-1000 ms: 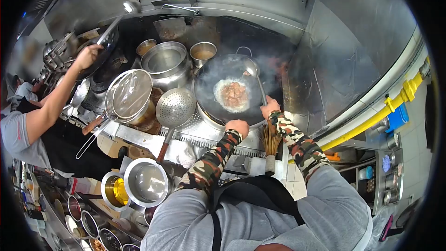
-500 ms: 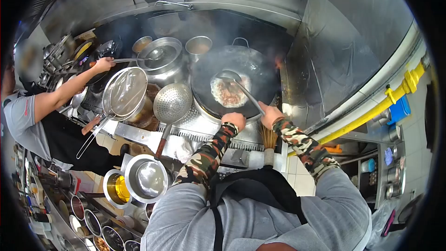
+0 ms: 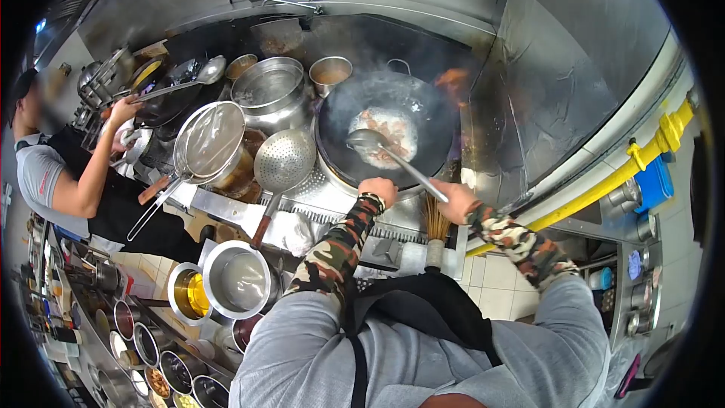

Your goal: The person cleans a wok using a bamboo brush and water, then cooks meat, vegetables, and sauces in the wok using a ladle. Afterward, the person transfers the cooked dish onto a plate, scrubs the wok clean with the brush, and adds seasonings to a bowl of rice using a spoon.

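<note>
My left hand (image 3: 379, 191) is closed at the near rim of the big dark wok (image 3: 340, 106); its fingers and what they wrap around are mostly hidden. Closed on a long metal handle, my right hand (image 3: 456, 202) holds a ladle (image 3: 368, 139). The ladle's bowl rests over the left part of the food (image 3: 394, 132), a pale bubbling mass with pinkish-brown pieces in the middle of the wok. Steam rises from it. A bamboo brush (image 3: 436, 227) stands just below my right hand.
Left of the wok are a perforated skimmer (image 3: 285, 160), a mesh strainer (image 3: 210, 140) and a large metal pot (image 3: 268, 89). Flame (image 3: 453, 80) shows at the wok's far right. A co-worker (image 3: 75, 174) holds another ladle (image 3: 212, 70). A yellow pipe (image 3: 596, 181) runs along the right.
My right hand has moved right and slightly down, drawing the ladle's bowl nearer. The flame has grown. The co-worker's ladle has left the large pot, moving up and left.
</note>
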Motion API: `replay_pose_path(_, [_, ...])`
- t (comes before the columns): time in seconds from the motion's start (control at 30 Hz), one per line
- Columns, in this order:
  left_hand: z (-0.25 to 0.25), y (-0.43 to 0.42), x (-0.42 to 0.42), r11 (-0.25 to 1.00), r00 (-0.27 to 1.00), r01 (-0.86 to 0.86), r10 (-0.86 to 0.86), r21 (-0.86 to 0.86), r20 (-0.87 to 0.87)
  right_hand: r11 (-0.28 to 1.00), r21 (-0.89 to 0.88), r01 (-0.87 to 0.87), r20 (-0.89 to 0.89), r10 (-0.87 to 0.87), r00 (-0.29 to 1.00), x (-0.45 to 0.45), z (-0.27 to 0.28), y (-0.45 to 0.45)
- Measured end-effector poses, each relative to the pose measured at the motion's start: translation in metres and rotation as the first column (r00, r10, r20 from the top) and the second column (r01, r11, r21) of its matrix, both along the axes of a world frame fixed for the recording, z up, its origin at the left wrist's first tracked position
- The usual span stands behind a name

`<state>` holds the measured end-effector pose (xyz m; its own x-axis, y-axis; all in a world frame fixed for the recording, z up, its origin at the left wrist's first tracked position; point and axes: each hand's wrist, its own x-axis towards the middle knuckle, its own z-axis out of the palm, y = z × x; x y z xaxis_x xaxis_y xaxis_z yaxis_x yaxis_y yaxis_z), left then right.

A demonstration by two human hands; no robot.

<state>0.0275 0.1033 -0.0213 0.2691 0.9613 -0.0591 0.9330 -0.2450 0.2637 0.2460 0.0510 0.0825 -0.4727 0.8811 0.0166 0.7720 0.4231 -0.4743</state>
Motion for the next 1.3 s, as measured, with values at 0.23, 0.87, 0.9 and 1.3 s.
replay_pose_path(0.23, [-0.007,-0.003,-0.005,0.998,0.998,-0.040,0.042,0.045,-0.050,0.986,0.100,-0.134,0.612,0.045,0.790,0.010,-0.006,0.034])
replay_pose_path(0.87, [0.014,-0.015,0.022,0.996,0.995,-0.074,0.071,-0.046,-0.064,0.975,-0.017,0.223,0.239,-0.213,0.947,-0.032,-0.022,0.085])
replay_pose_path(0.9, [0.016,-0.013,0.020,0.996,0.994,-0.080,0.077,-0.044,-0.077,0.989,-0.012,0.146,0.166,-0.142,0.976,-0.023,-0.022,0.079])
replay_pose_path(1.3, [0.013,-0.009,0.020,0.998,0.996,-0.060,0.060,0.007,-0.066,0.996,-0.011,0.086,0.187,-0.083,0.979,0.057,-0.040,0.027])
